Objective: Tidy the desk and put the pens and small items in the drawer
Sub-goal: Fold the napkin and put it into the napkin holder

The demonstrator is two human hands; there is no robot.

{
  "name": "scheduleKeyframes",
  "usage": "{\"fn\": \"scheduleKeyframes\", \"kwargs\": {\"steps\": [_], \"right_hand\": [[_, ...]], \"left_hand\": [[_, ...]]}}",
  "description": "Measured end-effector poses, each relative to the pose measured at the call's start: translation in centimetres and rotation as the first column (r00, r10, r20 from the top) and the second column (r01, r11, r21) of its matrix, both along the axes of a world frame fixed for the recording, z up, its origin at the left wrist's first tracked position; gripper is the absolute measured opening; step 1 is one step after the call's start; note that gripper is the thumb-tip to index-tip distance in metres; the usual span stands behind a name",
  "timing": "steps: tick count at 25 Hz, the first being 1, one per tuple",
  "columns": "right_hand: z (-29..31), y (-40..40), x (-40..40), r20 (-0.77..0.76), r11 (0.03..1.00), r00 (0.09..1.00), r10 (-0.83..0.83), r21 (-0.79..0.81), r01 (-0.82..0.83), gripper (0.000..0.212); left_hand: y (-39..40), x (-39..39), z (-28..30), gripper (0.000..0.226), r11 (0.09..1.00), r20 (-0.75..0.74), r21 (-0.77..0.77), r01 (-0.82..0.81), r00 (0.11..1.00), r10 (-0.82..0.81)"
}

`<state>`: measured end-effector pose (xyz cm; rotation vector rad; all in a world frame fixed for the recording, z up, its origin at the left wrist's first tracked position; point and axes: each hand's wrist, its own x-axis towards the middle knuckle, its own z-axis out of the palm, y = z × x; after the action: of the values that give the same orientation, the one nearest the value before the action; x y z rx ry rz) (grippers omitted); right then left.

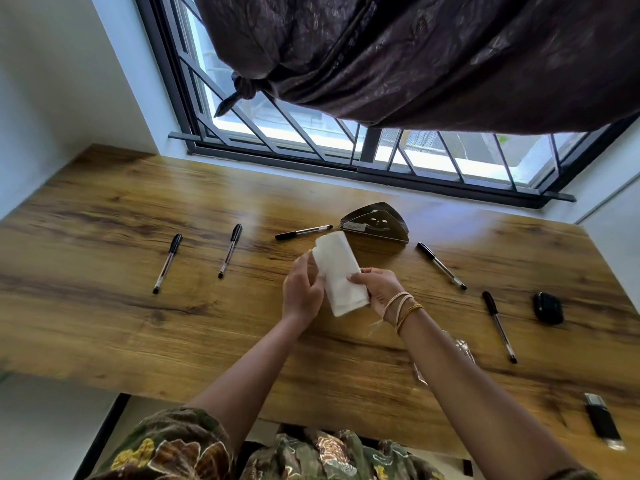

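Both hands hold a folded white napkin stack [337,268] above the middle of the wooden desk [104,209]. My left hand [300,292] grips its left edge and my right hand [379,289] pinches its right side. Several black-capped pens lie on the desk: one at far left [167,263], another [230,250] beside it, a third [303,232] behind the napkins, and two on the right [441,266] [499,325]. A small black case [548,308] and a black lighter [603,425] lie at the right.
A dark metal napkin holder [375,225] stands just behind the napkins. A clear plastic wrapper [462,348] lies under my right forearm. A barred window [311,140] and a knotted dark curtain [415,57] run along the desk's far edge. No drawer shows.
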<state>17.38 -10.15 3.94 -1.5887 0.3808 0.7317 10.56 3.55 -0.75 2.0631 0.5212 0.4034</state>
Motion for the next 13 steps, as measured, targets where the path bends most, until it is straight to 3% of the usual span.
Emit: {"fn": "scheduleKeyframes", "kwargs": {"steps": [2,4,6,9,11,13], "right_hand": [[-0.3,-0.1,0.4,-0.179,0.932,0.978,-0.11,0.323,0.164,0.04],[-0.6,0.1,0.4,-0.22,0.861,0.969,-0.115,0.464,0.207,0.043],[-0.5,0.4,0.5,-0.177,0.857,0.978,-0.108,0.483,0.182,0.04],[0.1,0.5,1.7,-0.024,0.938,0.994,-0.104,0.331,0.106,0.036],[1.0,0.4,3.2,0.199,0.997,0.979,-0.05,0.068,0.037,0.033],[2.2,-0.2,4.9,0.44,0.982,0.893,0.095,-0.19,-0.012,0.049]], "left_hand": [[0.0,1.3,1.7,0.066,0.956,-0.046,-0.293,-0.009,0.999,-0.005],[0.2,2.4,2.8,0.065,0.849,-0.092,-0.526,0.05,0.989,-0.115],[0.3,3.2,3.3,0.052,0.853,-0.096,-0.513,0.095,0.981,-0.167],[1.0,4.7,3.8,0.036,0.911,-0.036,-0.402,0.098,0.992,-0.122],[1.9,5.8,4.8,0.028,0.947,-0.019,-0.272,0.172,0.983,-0.184],[3.0,7.4,6.1,0.025,0.947,-0.058,-0.069,0.313,0.947,-0.317]]}}
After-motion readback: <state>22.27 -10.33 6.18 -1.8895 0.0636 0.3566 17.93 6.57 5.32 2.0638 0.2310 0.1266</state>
